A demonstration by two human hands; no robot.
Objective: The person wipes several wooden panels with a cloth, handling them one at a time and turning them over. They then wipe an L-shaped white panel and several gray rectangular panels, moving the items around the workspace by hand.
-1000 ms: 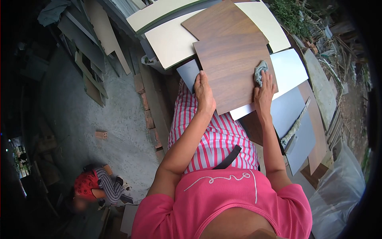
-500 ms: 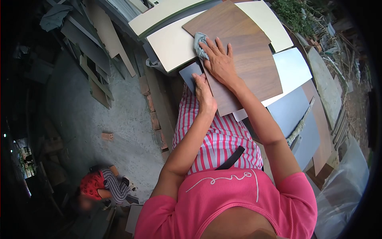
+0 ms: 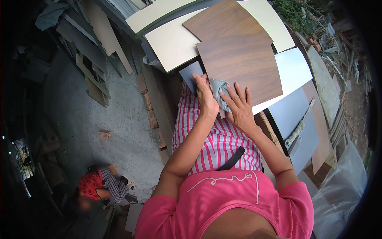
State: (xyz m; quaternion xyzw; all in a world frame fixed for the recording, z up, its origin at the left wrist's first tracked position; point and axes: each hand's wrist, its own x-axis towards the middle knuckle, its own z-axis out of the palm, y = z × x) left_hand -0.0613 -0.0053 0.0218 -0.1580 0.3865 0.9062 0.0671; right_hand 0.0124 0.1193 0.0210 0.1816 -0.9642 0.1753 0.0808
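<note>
A brown wood-grain board (image 3: 242, 65) lies across the lap, on top of another brown board (image 3: 227, 20) and cream panels. My right hand (image 3: 238, 107) presses a crumpled grey-green cloth (image 3: 220, 93) onto the near edge of the top board, fingers bent over the cloth. At the board's left edge, my left hand (image 3: 205, 93) steadies it, with the thumb up and the fingers partly hidden under the edge. A small dark grey piece (image 3: 189, 75) sits just beyond the left hand.
Cream panels (image 3: 173, 40) lie beyond, with grey-blue panels (image 3: 296, 119) to the right and a plastic sheet (image 3: 342, 191) at lower right. Offcuts (image 3: 85, 44) lean at upper left. A person (image 3: 101, 183) crouches at lower left, below a brick (image 3: 104, 135).
My right hand has slid the cloth from the top board's far left corner down to its near edge. My left hand stays nearly in place.
</note>
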